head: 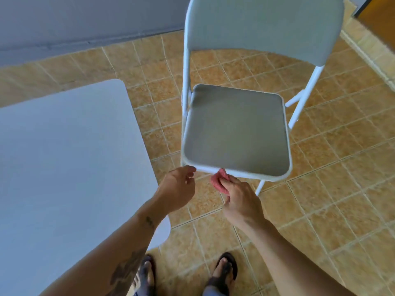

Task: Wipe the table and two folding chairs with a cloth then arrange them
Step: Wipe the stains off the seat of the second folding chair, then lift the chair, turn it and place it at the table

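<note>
From the head camera I look down on a folding chair with a white metal tube frame and grey padded seat [236, 131], standing unfolded on the tan square-tiled floor [333, 189] right of centre; its grey padded backrest [265, 28] rises at the far side, and the seat's near edge faces me. On the left is the pale grey table with rounded corners [64, 163], its top filling much of that side, its right edge just beside the chair with a strip of tile between them. My right hand [240, 199] sits just below the near front rail of the seat, its fingers bunched around a crumpled pink cloth [219, 181]; the cloth's top reaches the white rail at about the middle of the seat's front edge and appears to touch it, though the blur there keeps me from being sure. My left hand [177, 186] is at the near left corner of the seat, fingers loosely curled and partly apart, the fingertips right at the rail; I cannot tell if they touch it, and the hand holds nothing I can make out. Both bare forearms run up from the bottom of the view, the left one crossing over the table's near right corner. At the bottom edge I see two feet in dark sandals [226, 268] on the tiles. A grey wall [85, 22] runs along the far left.
</note>
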`<act>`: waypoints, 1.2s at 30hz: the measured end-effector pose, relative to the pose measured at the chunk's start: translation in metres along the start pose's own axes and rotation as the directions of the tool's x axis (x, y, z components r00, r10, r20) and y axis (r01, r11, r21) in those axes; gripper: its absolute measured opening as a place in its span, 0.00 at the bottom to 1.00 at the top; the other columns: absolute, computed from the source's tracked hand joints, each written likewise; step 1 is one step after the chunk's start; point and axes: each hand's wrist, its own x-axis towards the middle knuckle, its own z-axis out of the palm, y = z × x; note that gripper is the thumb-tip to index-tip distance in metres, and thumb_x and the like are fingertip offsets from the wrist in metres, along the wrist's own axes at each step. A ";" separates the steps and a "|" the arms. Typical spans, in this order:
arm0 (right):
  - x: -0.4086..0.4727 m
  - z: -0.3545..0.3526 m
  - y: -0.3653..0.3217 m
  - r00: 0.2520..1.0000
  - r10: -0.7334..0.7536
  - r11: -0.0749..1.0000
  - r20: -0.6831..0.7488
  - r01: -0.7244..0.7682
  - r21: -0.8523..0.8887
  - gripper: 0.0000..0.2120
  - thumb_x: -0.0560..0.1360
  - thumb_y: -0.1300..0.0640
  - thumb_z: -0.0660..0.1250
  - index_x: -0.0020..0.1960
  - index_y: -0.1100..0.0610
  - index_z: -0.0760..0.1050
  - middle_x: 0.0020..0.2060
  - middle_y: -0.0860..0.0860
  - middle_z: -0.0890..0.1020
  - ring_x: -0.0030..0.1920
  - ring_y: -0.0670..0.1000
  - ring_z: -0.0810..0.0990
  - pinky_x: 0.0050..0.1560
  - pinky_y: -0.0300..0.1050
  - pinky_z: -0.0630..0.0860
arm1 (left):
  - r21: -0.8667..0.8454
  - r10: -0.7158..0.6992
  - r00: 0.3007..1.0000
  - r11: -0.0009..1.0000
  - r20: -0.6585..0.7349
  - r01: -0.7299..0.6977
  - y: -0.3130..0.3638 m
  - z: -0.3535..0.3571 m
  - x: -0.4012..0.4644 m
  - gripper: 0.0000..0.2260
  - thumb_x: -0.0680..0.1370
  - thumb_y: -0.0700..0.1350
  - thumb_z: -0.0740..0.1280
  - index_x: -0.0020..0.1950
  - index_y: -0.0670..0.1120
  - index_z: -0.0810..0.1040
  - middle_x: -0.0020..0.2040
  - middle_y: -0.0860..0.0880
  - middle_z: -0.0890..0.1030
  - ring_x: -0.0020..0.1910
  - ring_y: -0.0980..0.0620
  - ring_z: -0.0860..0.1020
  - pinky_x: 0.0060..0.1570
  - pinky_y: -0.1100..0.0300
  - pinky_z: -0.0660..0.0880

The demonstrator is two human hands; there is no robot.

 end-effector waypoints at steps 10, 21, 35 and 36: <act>-0.015 0.042 -0.167 0.985 -0.166 0.962 0.049 0.150 0.230 0.28 0.71 0.63 0.61 0.68 0.44 0.69 0.64 0.42 0.71 0.62 0.52 0.72 0.57 0.49 0.77 | -0.206 -0.187 0.968 0.967 -0.170 0.151 -0.085 -0.088 -0.039 0.14 0.79 0.40 0.60 0.61 0.51 0.79 0.53 0.53 0.83 0.47 0.58 0.80 0.40 0.69 0.72; 0.017 0.092 -0.175 0.991 0.057 0.996 0.120 -0.065 0.066 0.21 0.78 0.59 0.60 0.70 0.52 0.69 0.63 0.52 0.75 0.65 0.56 0.71 0.64 0.51 0.71 | -0.082 -0.305 0.934 0.952 -0.189 0.294 -0.164 -0.098 -0.041 0.18 0.78 0.46 0.61 0.68 0.50 0.74 0.60 0.48 0.78 0.52 0.48 0.78 0.48 0.54 0.79; 0.071 0.084 -0.204 0.975 0.035 0.987 0.219 0.001 -0.163 0.11 0.68 0.63 0.63 0.50 0.55 0.70 0.47 0.54 0.77 0.47 0.60 0.76 0.44 0.48 0.72 | 0.054 -0.281 0.943 0.954 -0.177 0.295 -0.151 -0.108 -0.033 0.23 0.70 0.36 0.61 0.64 0.49 0.65 0.52 0.48 0.74 0.48 0.43 0.75 0.43 0.53 0.71; 0.073 0.085 -0.204 0.979 0.019 0.986 0.204 0.017 -0.169 0.12 0.69 0.64 0.63 0.50 0.55 0.69 0.47 0.54 0.77 0.48 0.60 0.76 0.44 0.49 0.72 | 0.052 -0.283 0.941 0.953 -0.186 0.297 -0.154 -0.109 -0.032 0.24 0.71 0.36 0.61 0.65 0.49 0.65 0.54 0.47 0.74 0.50 0.42 0.75 0.45 0.52 0.72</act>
